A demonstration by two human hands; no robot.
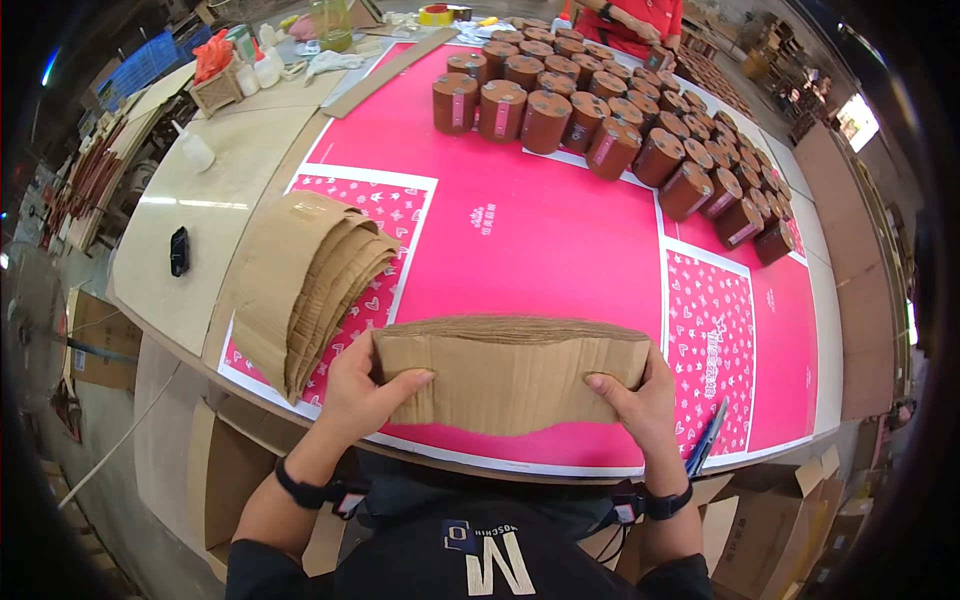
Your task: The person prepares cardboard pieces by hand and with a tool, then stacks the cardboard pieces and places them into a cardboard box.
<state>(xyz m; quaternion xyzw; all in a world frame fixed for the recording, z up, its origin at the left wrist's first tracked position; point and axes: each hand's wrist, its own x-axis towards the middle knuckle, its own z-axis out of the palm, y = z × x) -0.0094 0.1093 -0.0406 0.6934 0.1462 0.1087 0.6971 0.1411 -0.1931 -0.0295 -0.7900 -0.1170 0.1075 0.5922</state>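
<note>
Between my two hands I hold a stack of brown cardboard sheets (510, 385), slightly bowed, above the front edge of the pink-covered table (530, 250). My left hand (365, 390) grips its left end, thumb on the near face. At the right end my right hand (640, 395) closes round it the same way; the fingers behind are hidden. To the left of it lies a second pile of bent cardboard sheets (310, 280). A blue-handled tool (707, 438), perhaps scissors, rests near the table edge by my right hand.
Many reddish-brown cylindrical boxes (610, 145) stand in rows at the back right. Behind them is a person in red (640, 25). A white squeeze bottle (193, 148) and a small black object (179, 251) are on the left tabletop. Open cartons (770, 530) stand below right.
</note>
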